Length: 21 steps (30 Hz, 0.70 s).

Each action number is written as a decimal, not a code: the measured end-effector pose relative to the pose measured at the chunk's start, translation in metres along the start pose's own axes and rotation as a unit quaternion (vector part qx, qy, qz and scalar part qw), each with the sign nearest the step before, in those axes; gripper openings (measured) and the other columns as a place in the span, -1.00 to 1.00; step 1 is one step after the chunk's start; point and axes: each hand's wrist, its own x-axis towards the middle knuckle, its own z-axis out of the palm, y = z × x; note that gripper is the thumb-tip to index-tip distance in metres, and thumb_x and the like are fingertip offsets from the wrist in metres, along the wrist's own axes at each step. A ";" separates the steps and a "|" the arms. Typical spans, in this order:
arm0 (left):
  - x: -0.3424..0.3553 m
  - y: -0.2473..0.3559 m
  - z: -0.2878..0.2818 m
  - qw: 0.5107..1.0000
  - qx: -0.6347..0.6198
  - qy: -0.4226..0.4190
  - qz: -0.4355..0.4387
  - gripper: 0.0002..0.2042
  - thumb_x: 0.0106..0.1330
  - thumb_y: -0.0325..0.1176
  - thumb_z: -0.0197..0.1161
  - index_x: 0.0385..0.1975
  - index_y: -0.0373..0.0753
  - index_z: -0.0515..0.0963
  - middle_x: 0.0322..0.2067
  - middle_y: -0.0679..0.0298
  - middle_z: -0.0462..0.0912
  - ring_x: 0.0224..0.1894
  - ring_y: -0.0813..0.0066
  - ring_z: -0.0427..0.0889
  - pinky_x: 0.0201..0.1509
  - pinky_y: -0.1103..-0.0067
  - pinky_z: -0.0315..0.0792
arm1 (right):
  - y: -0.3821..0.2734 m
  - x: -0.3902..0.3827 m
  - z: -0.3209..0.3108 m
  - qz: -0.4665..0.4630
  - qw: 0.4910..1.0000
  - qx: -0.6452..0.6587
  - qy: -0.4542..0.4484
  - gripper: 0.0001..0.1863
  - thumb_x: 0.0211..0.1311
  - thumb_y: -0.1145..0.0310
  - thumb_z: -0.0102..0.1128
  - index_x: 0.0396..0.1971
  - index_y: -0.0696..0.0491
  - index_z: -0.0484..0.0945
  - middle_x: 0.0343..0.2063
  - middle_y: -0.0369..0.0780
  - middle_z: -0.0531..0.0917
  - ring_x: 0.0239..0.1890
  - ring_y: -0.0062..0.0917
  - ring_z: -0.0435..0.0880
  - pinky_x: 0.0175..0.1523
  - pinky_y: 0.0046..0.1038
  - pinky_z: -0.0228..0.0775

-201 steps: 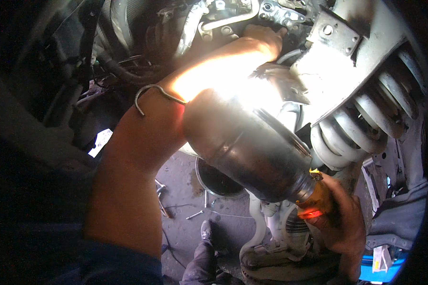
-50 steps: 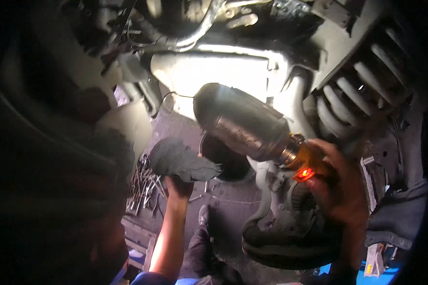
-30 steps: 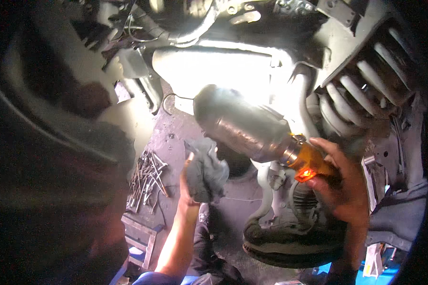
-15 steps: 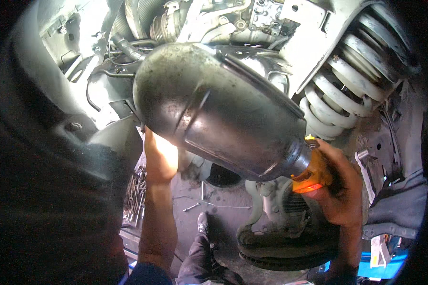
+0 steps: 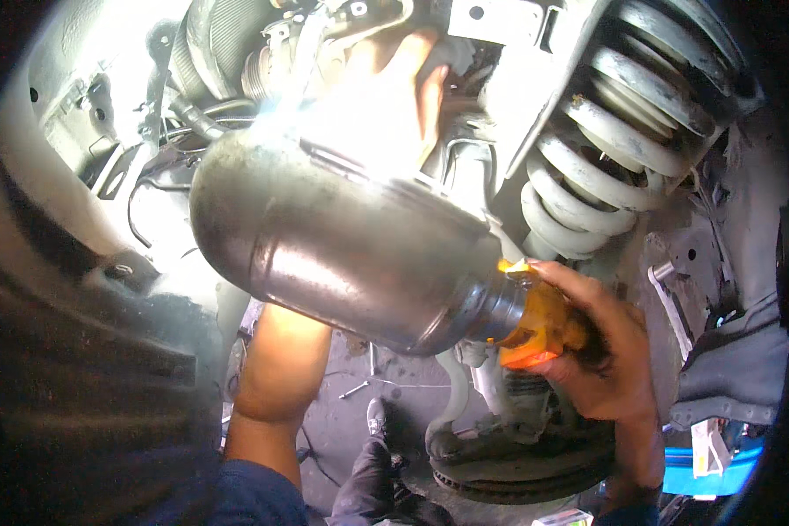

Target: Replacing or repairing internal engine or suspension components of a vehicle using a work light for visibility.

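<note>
Under the car, the right hand (image 5: 609,359) wraps tightly around the work lamp (image 5: 359,254).

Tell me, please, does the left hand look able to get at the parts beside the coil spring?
Probably yes: the left hand is already up among them, above the work lamp that the right hand holds, left of the coil spring.

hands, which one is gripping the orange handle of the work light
The right hand: it wraps the orange handle at the narrow end of the metal work light. The left hand reaches up behind the light's shade into the brightly lit parts beside the coil spring.
</note>
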 end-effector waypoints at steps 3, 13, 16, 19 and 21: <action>0.036 0.005 -0.006 0.998 0.055 -0.003 0.001 -0.63 0.43 -0.16 0.02 0.01 -0.34 0.49 -0.22 -0.02 0.64 -0.22 0.26 0.69 -0.06 0.30 0.54 | -0.010 0.001 -0.004 -0.001 1.000 0.023 0.015 -0.31 0.03 0.28 0.42 0.21 0.10 0.41 -0.06 -0.05 0.66 0.00 -0.22 0.68 0.08 -0.31 0.47; 0.114 0.016 0.077 0.964 0.070 -0.173 -0.189 -0.69 0.29 -0.26 0.15 -0.10 -0.32 0.63 -0.11 -0.04 0.68 -0.01 0.17 0.69 0.00 0.30 0.58 | -0.007 0.003 0.003 0.029 0.999 0.028 0.008 -0.23 0.06 -0.02 0.45 0.16 0.18 0.44 -0.01 -0.07 0.64 0.00 -0.36 0.67 0.09 -0.39 0.47; 0.115 0.003 0.081 0.969 0.080 -0.171 -0.158 -0.69 0.29 -0.26 0.15 -0.10 -0.32 0.63 -0.09 -0.03 0.67 0.00 0.18 0.69 0.01 0.30 0.58 | -0.006 0.001 0.004 0.050 0.997 0.048 0.020 -0.24 0.06 0.03 0.46 0.16 0.19 0.43 -0.02 -0.10 0.63 0.00 -0.42 0.65 0.10 -0.42 0.44; 0.115 -0.001 0.083 0.971 0.081 -0.177 -0.137 -0.69 0.29 -0.26 0.15 -0.09 -0.31 0.63 -0.08 -0.02 0.67 0.01 0.18 0.68 0.02 0.31 0.57 | -0.012 0.000 0.001 0.123 0.988 0.089 0.036 -0.25 0.06 0.10 0.48 0.18 0.20 0.41 -0.04 -0.13 0.62 0.00 -0.49 0.61 0.12 -0.46 0.40; 0.110 -0.006 0.086 0.974 0.081 -0.171 -0.125 -0.68 0.29 -0.26 0.15 -0.09 -0.31 0.63 -0.08 -0.01 0.67 0.02 0.19 0.68 0.03 0.31 0.57 | -0.013 -0.001 0.002 0.175 0.977 0.117 0.038 -0.25 0.07 0.13 0.48 0.18 0.20 0.40 -0.04 -0.15 0.61 -0.01 -0.52 0.59 0.12 -0.47 0.39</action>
